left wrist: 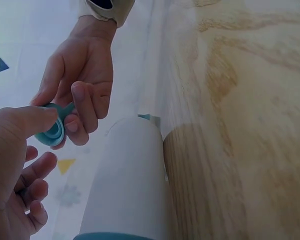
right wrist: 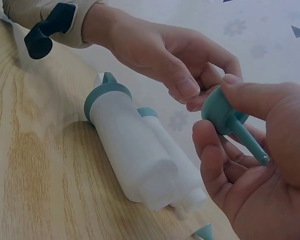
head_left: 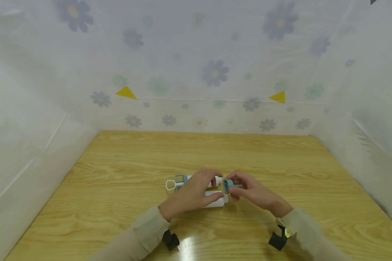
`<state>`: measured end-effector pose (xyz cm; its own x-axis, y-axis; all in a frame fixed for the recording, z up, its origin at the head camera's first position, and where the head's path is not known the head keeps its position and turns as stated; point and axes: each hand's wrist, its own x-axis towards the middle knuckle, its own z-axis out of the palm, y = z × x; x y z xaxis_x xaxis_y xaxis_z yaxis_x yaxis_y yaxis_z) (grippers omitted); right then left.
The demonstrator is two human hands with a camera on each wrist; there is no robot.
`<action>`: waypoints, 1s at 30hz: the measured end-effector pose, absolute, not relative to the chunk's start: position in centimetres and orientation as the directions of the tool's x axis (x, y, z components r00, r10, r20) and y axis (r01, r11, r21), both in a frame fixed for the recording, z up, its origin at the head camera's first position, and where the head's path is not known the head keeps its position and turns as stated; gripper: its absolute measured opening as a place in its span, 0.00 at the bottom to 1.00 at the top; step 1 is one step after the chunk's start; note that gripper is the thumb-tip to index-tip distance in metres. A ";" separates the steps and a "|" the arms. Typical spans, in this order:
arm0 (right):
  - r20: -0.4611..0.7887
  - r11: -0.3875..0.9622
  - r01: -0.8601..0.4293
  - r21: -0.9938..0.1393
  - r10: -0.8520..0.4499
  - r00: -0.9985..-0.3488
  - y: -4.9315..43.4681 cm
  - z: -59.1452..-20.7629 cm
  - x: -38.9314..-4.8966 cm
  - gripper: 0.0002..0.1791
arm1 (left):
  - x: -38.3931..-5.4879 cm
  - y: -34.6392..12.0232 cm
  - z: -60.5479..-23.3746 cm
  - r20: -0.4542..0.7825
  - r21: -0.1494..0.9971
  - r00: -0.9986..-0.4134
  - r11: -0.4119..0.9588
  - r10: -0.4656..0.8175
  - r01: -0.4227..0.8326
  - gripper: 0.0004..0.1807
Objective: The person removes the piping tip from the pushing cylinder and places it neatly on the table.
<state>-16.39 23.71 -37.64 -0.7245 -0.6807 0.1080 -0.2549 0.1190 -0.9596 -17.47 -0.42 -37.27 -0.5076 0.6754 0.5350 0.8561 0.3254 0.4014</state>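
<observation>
My right hand (head_left: 256, 192) pinches a teal nozzle cap (right wrist: 217, 112) with a thin stem. Its ringed, hollow side faces my left hand (head_left: 194, 190); the stem points back into the right palm. The left hand's fingers are loosely bent with nothing between them, and its fingertips are close to the cap. Beneath and beside the left hand, two white bottles lie on their sides: a nearer bottle (head_left: 217, 203) and a farther bottle (head_left: 217, 181). The right wrist view shows a teal collar (right wrist: 106, 95) on the larger bottle. The left hand partly hides both bottles in the head view.
Both bottles lie on a wood-grain table (head_left: 143, 156). A white loop (head_left: 171, 185) and a teal frame (head_left: 182, 178) are left of the left hand. Another small teal piece (right wrist: 205, 232) shows low in the right wrist view. Flower-patterned white sheeting (head_left: 183, 65) encloses the back and sides.
</observation>
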 end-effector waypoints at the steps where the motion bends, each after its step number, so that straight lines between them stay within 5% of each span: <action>1: 0.109 0.116 -0.255 -0.960 -0.682 -0.723 23.7 -37.6 -16.4 0.15 | -17.5 -0.3 -37.3 0.540 0.395 -0.502 0.323 0.676 0.860 0.24; 30: 0.112 0.091 -0.242 -0.966 -0.696 -0.710 23.3 -37.5 -16.4 0.17 | -17.5 0.5 -37.8 0.596 0.387 -0.540 0.377 0.594 0.841 0.17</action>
<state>-16.44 23.29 -37.46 -0.7097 -0.6955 0.1123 -0.2420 0.0909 -0.9660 -17.45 0.53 -37.83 -0.5405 0.5937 0.5961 0.8413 0.3769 0.3874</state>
